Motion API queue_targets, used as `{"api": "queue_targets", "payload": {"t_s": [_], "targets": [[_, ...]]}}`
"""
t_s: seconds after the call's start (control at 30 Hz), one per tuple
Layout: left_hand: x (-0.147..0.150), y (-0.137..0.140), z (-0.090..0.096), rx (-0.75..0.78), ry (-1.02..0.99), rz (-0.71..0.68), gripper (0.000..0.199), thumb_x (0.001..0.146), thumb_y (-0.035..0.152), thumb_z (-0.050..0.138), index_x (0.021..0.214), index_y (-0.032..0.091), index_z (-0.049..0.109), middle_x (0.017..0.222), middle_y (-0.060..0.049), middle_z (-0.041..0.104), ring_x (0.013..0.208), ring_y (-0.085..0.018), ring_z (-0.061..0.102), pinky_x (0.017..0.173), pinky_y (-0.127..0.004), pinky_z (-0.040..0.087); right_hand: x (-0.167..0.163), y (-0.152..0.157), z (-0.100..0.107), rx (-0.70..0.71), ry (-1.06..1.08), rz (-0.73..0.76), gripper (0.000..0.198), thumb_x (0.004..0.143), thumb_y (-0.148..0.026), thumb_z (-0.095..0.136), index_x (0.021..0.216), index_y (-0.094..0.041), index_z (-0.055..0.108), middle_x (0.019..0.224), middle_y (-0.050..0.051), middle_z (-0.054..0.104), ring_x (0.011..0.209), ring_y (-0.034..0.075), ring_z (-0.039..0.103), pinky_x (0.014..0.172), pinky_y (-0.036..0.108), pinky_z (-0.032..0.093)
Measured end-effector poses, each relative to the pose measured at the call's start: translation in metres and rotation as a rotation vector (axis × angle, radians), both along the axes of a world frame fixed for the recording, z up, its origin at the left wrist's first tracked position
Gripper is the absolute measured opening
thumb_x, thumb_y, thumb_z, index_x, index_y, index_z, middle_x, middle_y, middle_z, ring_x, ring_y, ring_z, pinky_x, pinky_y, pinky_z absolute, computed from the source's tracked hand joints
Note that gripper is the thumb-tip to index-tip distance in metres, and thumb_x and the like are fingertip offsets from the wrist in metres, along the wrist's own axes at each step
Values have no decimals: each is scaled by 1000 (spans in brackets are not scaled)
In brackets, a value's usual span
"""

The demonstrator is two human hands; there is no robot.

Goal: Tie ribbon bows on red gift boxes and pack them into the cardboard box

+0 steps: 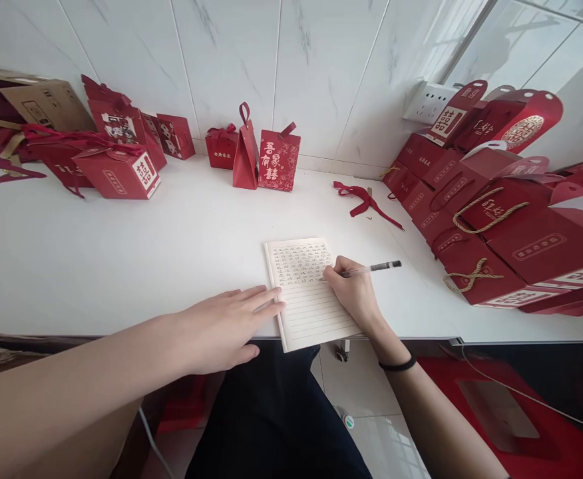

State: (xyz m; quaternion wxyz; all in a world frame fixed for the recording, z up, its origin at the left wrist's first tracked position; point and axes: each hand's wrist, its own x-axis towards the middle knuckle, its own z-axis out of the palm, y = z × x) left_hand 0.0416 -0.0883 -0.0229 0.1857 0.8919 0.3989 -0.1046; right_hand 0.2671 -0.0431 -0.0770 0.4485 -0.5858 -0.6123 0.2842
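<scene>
A lined notebook (311, 313) lies at the front edge of the white table, its near corner jutting past the edge. Rows of small handwriting fill its upper part; the lower lines are blank. My right hand (354, 289) is closed around a pen (381, 266), with the tip down at the end of the last written row. The pen has a clear barrel and a dark end pointing right. My left hand (226, 326) lies flat, fingers stretched out, with its fingertips on the notebook's left edge. A black band (397, 366) circles my right wrist.
Stacked red gift boxes (501, 219) crowd the table's right side. More red boxes (116, 176) and an open cardboard carton (46, 103) stand at the back left. Small red boxes (279, 159) line the tiled wall, and a red ribbon (366, 199) lies on the white table (172, 259).
</scene>
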Motion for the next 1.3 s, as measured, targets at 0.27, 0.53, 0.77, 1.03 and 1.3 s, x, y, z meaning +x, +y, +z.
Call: {"api": "queue_targets", "payload": {"t_s": [0.27, 0.53, 0.77, 1.03, 1.3], "targets": [[-1, 0, -2, 21, -31, -12, 63, 75, 23, 52, 136, 21, 37, 148, -6, 25, 134, -24, 29, 107, -35, 29, 0, 0, -2, -50, -4, -14, 30, 69, -32, 50, 54, -19, 27, 50, -6, 25, 49, 10, 21, 44, 23, 18], [3, -1, 4, 20, 58, -25, 65, 77, 22, 52, 138, 21, 32, 149, -7, 21, 135, -22, 26, 108, -35, 27, 1, 1, -1, -54, -17, -28, 26, 66, -26, 48, 54, -19, 26, 50, -5, 24, 50, 11, 21, 44, 23, 18], [2, -1, 3, -10, 40, -13, 65, 77, 23, 53, 139, 21, 32, 149, -7, 20, 136, -24, 23, 109, -37, 26, 0, 1, 0, -63, 3, -46, 27, 66, -26, 48, 54, -19, 25, 50, -6, 23, 50, 11, 20, 45, 24, 16], [2, -2, 8, -54, 6, -15, 68, 78, 26, 53, 140, 16, 29, 149, -9, 19, 136, -23, 21, 110, -35, 24, 10, -12, 1, 63, 236, -137, 31, 73, -26, 50, 56, -19, 26, 50, -5, 29, 48, 11, 27, 47, 23, 23], [-6, -1, 12, -114, -20, 106, 87, 72, 36, 60, 144, 14, 17, 151, -13, 9, 131, -33, 31, 100, -45, 39, 1, -16, -13, 202, -23, -26, 40, 82, -48, 46, 59, -20, 30, 54, -4, 31, 51, 13, 32, 49, 23, 28]]}}
